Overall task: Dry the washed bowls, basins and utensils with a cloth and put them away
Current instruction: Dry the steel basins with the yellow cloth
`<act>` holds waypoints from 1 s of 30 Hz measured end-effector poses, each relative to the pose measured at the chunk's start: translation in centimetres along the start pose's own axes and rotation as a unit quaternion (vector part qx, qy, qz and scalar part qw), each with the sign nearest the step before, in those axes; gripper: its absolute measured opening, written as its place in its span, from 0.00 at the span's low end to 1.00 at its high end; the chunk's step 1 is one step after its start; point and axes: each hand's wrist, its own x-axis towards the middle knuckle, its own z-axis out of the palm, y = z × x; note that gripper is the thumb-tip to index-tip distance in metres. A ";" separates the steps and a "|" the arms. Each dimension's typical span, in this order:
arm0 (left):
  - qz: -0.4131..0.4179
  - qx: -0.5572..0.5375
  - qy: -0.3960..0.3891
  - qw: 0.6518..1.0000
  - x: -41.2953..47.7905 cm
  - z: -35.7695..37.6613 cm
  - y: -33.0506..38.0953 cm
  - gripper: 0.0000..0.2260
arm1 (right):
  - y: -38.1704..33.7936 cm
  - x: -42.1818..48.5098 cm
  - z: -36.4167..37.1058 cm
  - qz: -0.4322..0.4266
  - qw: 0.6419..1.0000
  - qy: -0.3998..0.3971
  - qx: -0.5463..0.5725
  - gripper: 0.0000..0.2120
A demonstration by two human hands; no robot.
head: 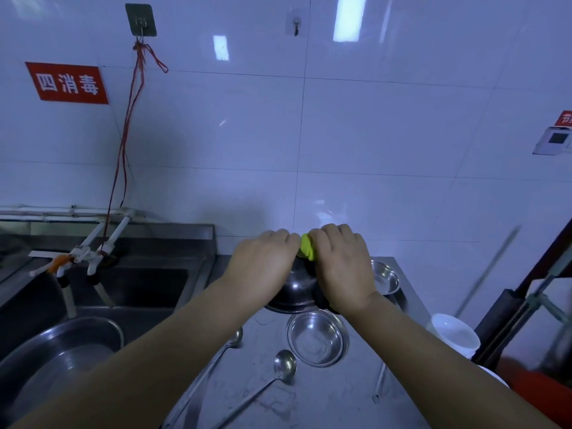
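Right hand (340, 264) first: its fingers are curled down over the green cloth (308, 250), gripping the wad from the right side, knuckles up. The left hand (263, 258) comes in from the other side, fingers bent over and meeting the cloth's edge, but the fingertips are hidden behind the knuckles, so I can't tell whether it's pinching the cloth or only pressing against it. Both hands are close together, cloth bunched between them, right above the upturned steel bowl (294, 289), which sits dome-up on the steel counter (340, 397) near the back wall. Moving out: just behind the right hand, a small steel bowl (385, 275) stands open side up at the counter's far corner. Nearer the camera, between the forearms, another shallow bowl (315, 339) sits upright, just beside the upturned one. In front of that lies a ladle (284, 363), cup facing up, handle running toward the near edge; a second ladle (235, 334) lies beside the left forearm. Off to the left, a wide steel basin (62, 351) rests in the sink (148, 286), below the tap (83, 255). At the right edge stands a white tub (455, 334).
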 end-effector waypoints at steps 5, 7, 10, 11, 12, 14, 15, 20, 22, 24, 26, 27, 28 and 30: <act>0.005 -0.024 0.049 0.998 0.6 -0.6 -0.7 0.18 | 0.3 0.6 0.0 0.030 0.998 0.017 0.050 0.07; -0.079 -0.111 0.069 0.988 0.2 -0.5 -1.9 0.13 | 1.4 0.9 0.1 0.167 0.973 -0.006 0.157 0.06; -0.203 -0.210 0.089 0.952 -0.2 0.1 -3.0 0.10 | 1.9 0.6 0.4 0.307 0.906 -0.003 0.290 0.09; -0.203 -0.207 0.080 0.954 -0.3 0.3 -3.1 0.09 | 1.7 0.6 0.3 0.307 0.907 0.001 0.287 0.09; -0.184 -0.195 0.063 0.961 -0.3 0.4 -3.0 0.08 | 1.4 0.6 0.2 0.287 0.920 0.000 0.268 0.10; -0.123 -0.148 0.026 0.981 0.1 0.2 -2.3 0.07 | 0.7 1.0 -0.3 0.195 0.961 -0.007 0.198 0.07; -0.086 -0.114 0.015 0.990 0.3 0.2 -2.0 0.10 | 0.4 1.1 -0.4 0.128 0.980 -0.002 0.152 0.07; -0.067 -0.063 0.025 0.995 0.9 -0.4 -2.4 0.20 | 0.3 1.9 -0.8 0.053 0.993 0.035 0.103 0.12; -0.109 -0.137 0.078 0.981 0.6 -0.6 -3.0 0.18 | 0.9 1.5 -0.7 0.167 0.967 0.025 0.192 0.09; -0.163 -0.182 0.130 0.961 0.4 -0.6 -3.2 0.16 | 1.3 0.6 -0.3 0.296 0.906 0.004 0.304 0.11; -0.202 -0.214 0.147 0.944 -0.1 -0.2 -3.0 0.15 | 1.1 -0.6 0.3 0.369 0.857 -0.033 0.359 0.12; -0.219 -0.238 0.139 0.936 -0.4 0.3 -3.1 0.15 | 1.0 -1.1 0.4 0.381 0.848 -0.041 0.367 0.13; -0.236 -0.271 0.126 0.925 -0.7 0.8 -3.2 0.14 | 0.9 -1.6 0.4 0.381 0.845 -0.043 0.372 0.13; -0.258 -0.353 0.089 0.895 -1.5 1.4 -3.5 0.13 | 1.0 -2.2 0.3 0.366 0.854 -0.037 0.367 0.12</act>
